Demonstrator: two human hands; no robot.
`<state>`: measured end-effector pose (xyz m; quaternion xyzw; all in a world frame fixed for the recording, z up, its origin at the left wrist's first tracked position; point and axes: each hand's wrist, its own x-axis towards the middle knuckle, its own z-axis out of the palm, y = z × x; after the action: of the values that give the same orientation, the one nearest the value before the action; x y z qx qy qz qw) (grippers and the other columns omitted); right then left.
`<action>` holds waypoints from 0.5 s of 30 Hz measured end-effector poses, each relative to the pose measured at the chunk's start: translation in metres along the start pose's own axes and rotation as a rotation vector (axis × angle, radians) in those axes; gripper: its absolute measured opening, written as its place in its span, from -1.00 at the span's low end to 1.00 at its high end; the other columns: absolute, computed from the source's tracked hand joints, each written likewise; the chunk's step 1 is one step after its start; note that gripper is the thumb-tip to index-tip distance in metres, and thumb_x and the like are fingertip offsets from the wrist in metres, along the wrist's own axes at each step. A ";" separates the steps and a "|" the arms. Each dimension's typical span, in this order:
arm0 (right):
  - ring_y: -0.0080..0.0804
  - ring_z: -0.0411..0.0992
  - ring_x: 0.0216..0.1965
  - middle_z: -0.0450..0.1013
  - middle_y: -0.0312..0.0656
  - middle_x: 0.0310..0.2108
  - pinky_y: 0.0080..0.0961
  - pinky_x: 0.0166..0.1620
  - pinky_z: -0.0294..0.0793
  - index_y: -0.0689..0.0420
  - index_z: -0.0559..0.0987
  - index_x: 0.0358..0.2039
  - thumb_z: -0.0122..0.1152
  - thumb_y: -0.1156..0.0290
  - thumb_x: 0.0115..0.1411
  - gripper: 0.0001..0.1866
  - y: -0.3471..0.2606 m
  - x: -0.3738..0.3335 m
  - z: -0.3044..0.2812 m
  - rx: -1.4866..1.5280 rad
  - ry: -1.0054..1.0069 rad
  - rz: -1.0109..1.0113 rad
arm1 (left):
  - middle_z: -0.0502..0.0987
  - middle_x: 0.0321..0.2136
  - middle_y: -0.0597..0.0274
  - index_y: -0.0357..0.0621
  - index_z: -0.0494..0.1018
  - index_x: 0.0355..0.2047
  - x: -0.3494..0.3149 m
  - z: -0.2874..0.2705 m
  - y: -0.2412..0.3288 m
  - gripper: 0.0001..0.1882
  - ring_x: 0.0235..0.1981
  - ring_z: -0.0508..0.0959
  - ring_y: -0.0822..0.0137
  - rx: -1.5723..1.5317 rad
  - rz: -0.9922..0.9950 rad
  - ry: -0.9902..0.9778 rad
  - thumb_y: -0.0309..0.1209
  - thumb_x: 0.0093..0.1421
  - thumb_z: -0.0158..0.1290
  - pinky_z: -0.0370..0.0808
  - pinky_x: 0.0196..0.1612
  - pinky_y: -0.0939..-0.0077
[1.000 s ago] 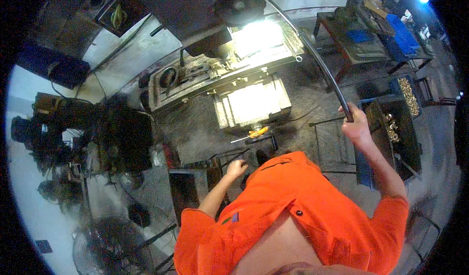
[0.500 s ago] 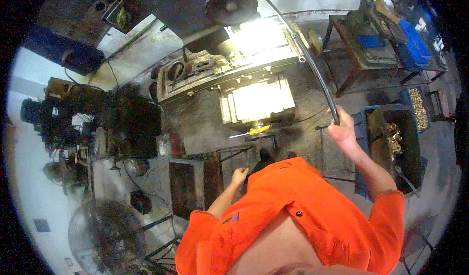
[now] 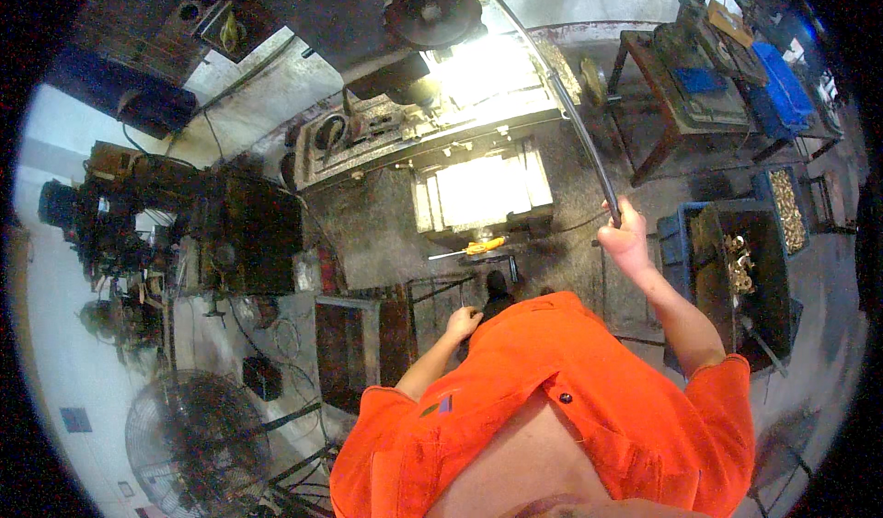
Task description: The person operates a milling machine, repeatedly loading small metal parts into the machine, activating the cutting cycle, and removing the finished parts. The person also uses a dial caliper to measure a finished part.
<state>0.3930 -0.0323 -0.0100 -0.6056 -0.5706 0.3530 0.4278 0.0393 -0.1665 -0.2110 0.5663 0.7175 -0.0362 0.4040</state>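
Observation:
My right hand (image 3: pixel 627 241) is wrapped round the lower end of a long black lever (image 3: pixel 583 138). This lever slopes up and left to the machine at the top, beside a dark round wheel-like part (image 3: pixel 432 14). My left hand (image 3: pixel 464 322) is low by my leg with its fingers curled; what they hold, if anything, is too small to make out. Ahead of me is the machine's metal bed (image 3: pixel 368 145), partly washed out by a bright light. Below the bed, a tool with a yellow handle (image 3: pixel 485 246) and a thin light shaft lies by the bright block.
To my right stands a dark bin (image 3: pixel 713 279) holding brass-coloured parts (image 3: pixel 739 265), with a blue crate (image 3: pixel 782 210) of small pieces behind it. A metal table (image 3: pixel 681 122) is at far right. On the left are an open-fronted metal stand (image 3: pixel 363 306) and a large fan (image 3: pixel 198 444).
My right hand and the lever's lower end have moved slightly left and up. My left hand has shifted a little right and stays by my leg.

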 end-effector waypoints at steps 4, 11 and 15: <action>-0.62 0.17 -0.68 0.21 -0.38 -0.74 -0.58 -0.60 0.19 0.11 0.43 -0.36 0.07 0.43 -0.22 -0.70 0.007 0.006 0.007 -0.005 0.012 0.027 | 0.52 -0.28 -0.03 -0.18 0.50 -0.24 0.006 0.002 -0.012 -0.62 -0.22 0.51 0.06 -0.043 -0.025 0.007 -0.17 0.05 -0.01 0.42 -0.15 0.29; -0.61 0.20 -0.68 0.23 -0.38 -0.74 -0.57 -0.59 0.20 0.12 0.43 -0.44 0.06 0.41 -0.22 -0.77 0.037 0.020 0.021 -0.008 0.047 0.016 | 0.52 -0.29 -0.05 -0.18 0.49 -0.22 0.016 -0.009 -0.007 -0.62 -0.22 0.51 0.06 -0.007 -0.067 -0.057 -0.17 0.06 0.01 0.42 -0.14 0.28; -0.55 0.24 -0.69 0.27 -0.34 -0.74 -0.54 -0.58 0.23 0.11 0.43 -0.49 0.08 0.37 -0.20 -0.81 0.045 0.029 0.028 -0.023 0.045 0.020 | 0.52 -0.29 -0.07 -0.19 0.49 -0.23 0.023 -0.014 -0.012 -0.61 -0.21 0.51 0.06 0.022 -0.013 -0.069 -0.15 0.06 0.00 0.41 -0.13 0.28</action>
<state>0.3877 0.0002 -0.0606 -0.6238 -0.5588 0.3367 0.4303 0.0213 -0.1457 -0.2209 0.5645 0.7062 -0.0662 0.4222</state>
